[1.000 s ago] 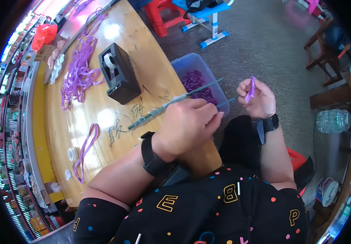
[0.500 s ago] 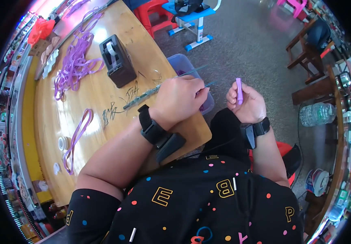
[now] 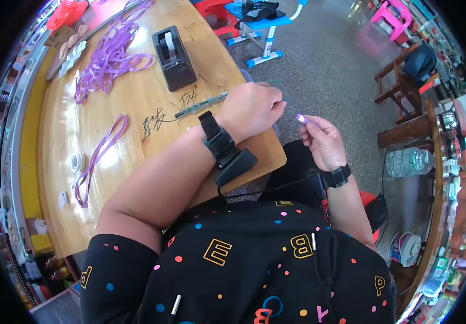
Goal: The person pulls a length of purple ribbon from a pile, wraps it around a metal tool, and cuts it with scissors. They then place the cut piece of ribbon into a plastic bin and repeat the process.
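Over the table's right edge, my left hand [image 3: 252,112] is closed around a bundle of thin green wires [image 3: 203,105]. Its wrapped-looking end lies toward the table, and loose thin ends stick out past the fingers on the far side. Apart from it, to the right and above the floor, my right hand [image 3: 325,143] pinches a small folded piece of purple ribbon [image 3: 301,118] between thumb and fingers. Much of the ribbon piece is hidden by the fingers, and the part of the bundle inside my left fist cannot be seen.
On the wooden table [image 3: 136,156] stand a black tape dispenser [image 3: 174,59], a heap of purple ribbon [image 3: 109,59], a loose ribbon loop [image 3: 103,154] and a small white roll [image 3: 77,162]. A wooden chair [image 3: 400,75] and a large clear bottle [image 3: 408,162] are on the right.
The purple ribbon piece has turned from upright to tilted, and more of it is covered by my right fingers. My left hand keeps its grip on the wires. The view has shifted slightly.
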{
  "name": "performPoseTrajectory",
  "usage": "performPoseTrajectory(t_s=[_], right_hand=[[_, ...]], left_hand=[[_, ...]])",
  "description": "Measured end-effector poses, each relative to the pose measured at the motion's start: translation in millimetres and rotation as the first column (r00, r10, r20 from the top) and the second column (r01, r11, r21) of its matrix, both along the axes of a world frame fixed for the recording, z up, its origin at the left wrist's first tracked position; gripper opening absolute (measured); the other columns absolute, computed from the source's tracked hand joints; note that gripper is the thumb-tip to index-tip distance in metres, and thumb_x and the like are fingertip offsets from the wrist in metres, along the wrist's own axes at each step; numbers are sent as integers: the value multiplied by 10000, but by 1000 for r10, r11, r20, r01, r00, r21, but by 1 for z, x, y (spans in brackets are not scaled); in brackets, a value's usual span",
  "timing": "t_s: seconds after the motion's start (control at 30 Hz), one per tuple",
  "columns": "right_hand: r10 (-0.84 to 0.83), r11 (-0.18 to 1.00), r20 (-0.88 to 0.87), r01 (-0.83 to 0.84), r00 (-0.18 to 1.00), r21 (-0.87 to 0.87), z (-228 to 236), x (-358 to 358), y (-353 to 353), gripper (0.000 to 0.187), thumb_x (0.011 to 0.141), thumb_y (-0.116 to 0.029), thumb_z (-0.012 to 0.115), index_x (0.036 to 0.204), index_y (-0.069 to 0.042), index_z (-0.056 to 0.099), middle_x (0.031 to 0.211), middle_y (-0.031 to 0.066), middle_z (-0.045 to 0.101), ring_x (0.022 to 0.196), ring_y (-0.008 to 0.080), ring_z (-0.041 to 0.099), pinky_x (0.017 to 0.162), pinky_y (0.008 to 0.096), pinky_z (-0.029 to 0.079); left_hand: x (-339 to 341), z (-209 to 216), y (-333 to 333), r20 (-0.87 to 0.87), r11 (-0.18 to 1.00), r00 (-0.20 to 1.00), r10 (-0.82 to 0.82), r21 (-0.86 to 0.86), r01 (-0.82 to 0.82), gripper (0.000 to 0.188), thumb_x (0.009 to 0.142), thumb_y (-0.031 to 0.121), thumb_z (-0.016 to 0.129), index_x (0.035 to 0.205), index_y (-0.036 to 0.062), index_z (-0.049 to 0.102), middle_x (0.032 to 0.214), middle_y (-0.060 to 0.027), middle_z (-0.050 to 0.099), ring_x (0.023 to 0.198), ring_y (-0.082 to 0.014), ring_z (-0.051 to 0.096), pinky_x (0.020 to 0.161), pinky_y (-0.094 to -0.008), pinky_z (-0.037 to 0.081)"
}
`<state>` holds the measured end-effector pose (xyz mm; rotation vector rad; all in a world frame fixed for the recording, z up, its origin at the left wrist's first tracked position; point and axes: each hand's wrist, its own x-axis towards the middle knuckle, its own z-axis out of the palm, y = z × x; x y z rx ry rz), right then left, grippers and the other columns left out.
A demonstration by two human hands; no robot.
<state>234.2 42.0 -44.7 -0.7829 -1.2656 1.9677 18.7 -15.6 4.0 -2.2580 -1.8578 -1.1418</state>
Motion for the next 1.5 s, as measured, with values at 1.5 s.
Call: performPoseTrajectory(t_s=[1.5], right_hand=[[330, 931, 362, -237, 872, -277, -126, 65, 22, 202, 918, -127, 510, 1084, -61, 604, 984, 53, 651, 804, 113, 612, 670, 243, 498]], left_hand=[[-223, 32, -99, -72, 571, 566, 821, 69, -818, 233, 787, 232, 637, 959, 89, 702, 819, -112, 689, 760, -228, 658, 714, -342, 501]])
